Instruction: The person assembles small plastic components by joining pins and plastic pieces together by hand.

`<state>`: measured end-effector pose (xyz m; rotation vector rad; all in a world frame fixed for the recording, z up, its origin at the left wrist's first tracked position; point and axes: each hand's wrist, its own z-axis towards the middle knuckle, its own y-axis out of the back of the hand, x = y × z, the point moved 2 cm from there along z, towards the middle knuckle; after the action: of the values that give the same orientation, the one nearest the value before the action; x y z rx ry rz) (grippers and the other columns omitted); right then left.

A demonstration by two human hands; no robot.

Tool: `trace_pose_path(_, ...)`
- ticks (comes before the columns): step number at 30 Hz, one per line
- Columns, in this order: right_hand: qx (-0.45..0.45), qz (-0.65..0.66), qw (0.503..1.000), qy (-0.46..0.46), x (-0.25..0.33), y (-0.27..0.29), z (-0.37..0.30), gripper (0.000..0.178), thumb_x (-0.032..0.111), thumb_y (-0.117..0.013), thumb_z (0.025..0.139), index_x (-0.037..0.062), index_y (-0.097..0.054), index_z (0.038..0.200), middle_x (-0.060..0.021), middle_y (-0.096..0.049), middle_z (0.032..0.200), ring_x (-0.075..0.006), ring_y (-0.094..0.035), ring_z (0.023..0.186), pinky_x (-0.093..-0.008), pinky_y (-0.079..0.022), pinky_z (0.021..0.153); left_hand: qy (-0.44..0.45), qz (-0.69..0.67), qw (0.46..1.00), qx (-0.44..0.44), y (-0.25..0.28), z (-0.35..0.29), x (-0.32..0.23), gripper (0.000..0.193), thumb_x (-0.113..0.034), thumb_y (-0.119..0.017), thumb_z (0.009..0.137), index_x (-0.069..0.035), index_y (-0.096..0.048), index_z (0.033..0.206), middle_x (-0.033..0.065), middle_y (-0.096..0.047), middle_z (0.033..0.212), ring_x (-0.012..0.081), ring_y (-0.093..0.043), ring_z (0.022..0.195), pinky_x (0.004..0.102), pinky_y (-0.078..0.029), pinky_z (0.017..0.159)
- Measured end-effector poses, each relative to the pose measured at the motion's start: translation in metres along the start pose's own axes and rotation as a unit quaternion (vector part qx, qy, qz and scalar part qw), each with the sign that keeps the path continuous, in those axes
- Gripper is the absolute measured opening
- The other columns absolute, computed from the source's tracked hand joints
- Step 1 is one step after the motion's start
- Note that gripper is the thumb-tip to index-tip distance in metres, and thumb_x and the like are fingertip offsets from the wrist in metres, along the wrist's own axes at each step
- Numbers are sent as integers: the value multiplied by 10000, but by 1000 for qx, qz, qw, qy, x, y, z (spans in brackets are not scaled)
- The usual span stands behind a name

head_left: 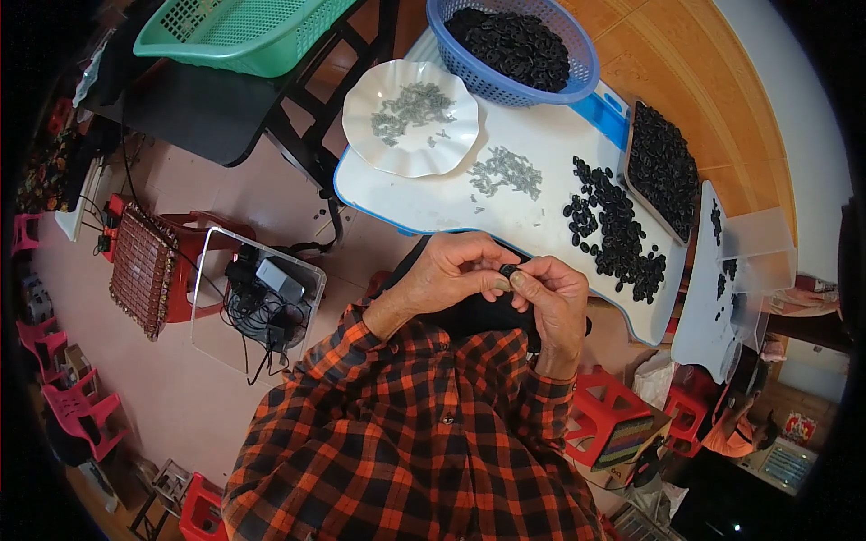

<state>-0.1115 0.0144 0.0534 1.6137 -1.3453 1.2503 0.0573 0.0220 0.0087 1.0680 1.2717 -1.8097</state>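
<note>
Close to the table's near edge, my left hand [456, 269] pinches a small black oval piece [509, 270] between thumb and fingers. My right hand [555, 293] meets it there, its thumb and fingertips closed on the same piece. Whether a clear bit is also between the fingertips is too small to tell. Loose clear slender bits [507, 173] lie on the white table [424, 203] beyond my hands. More of them fill the middle of a white scalloped plate [361, 135]. To the right spreads a pile of black oval pieces [622, 234].
A blue basket [442, 54] heaped with black pieces stands at the far edge, beside a tray [631, 185] full of them. Further right is another white board [699, 316]. A green basket [216, 59], a clear bin of cables [316, 311] and a red stool [600, 406] surround me.
</note>
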Motion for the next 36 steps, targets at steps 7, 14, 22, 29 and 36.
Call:
trace_pose_path(7,68,74,995,2,-5,6,3,109,36,-686,808,-37,-623,860,-86,-637,738,-89,-564,544,-178,-463,489,26,-49,998,19,-2,0,-4,212,-5,-659,820,43,-627,1025,80,-644,809,130,-663,692,235,-566,615)
trace_pose_path(14,66,84,994,-19,-5,5,2,96,26,-683,807,-35,-620,848,-95,-638,724,-97,-564,516,-182,-461,462,49,-62,996,35,-1,0,-5,200,-17,-641,839,42,-627,1029,96,-662,834,125,-664,693,234,-568,614)
trace_pose_path(22,70,107,991,-33,-8,4,3,109,44,-686,812,-36,-615,838,-96,-636,709,-92,-565,505,-178,-453,439,53,-75,995,39,0,1,-3,200,-19,-649,835,40,-629,1025,100,-669,825,121,-662,674,230,-567,593)
trace_pose_path(29,79,134,987,-46,-11,5,3,114,41,-692,805,-32,-609,833,-100,-639,711,-90,-560,487,-175,-446,419,64,-65,995,41,-2,1,-5,199,-10,-648,834,43,-630,1024,107,-672,809,123,-664,661,226,-564,586)
trace_pose_path(36,103,152,981,-59,-12,6,1,124,37,-708,787,-12,-594,795,-97,-630,696,-80,-543,463,-168,-431,396,68,-81,993,60,-5,-2,-3,193,8,-653,824,44,-632,1012,102,-677,777,120,-666,638,210,-552,572)
